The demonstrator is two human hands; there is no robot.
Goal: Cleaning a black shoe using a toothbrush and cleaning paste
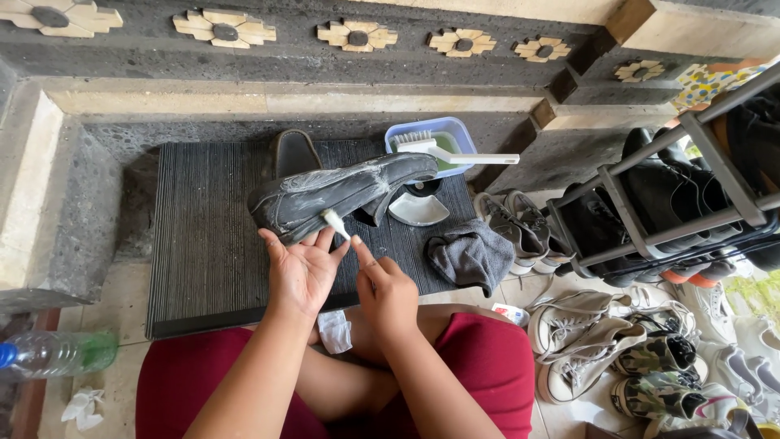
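Head view, looking down at a seated person. The left hand (301,272) is spread palm-up beneath the black shoe (341,193), its fingertips touching the sole edge and propping the shoe above the ribbed mat (207,236). The right hand (383,284) is pinched on a small white applicator (334,222), whose tip touches the shoe's side just beyond the left fingertips. The 2 hands sit close together, just apart. The shoe lies directly ahead of both hands, its long axis running from lower left to upper right, the upper-right end over the mat's far side; white smears mark its upper. The left hand is the nearer, being in contact.

Count, outward:
- 1 crumpled white tissue (335,332) on the lap.
- 1 second dark shoe (292,152) standing behind the held one.
- 1 open tin with a pale lid (418,208).
- 1 grey cloth (471,256) at the mat's right edge.
- 1 blue tub (431,132) with 1 white brush (455,150) laid across it.
- 1 plastic bottle (53,351) at far left.
- 1 shoe rack (674,203) at right, with several pale and patterned sneakers (617,349) on the floor below; their exact number cannot be told.
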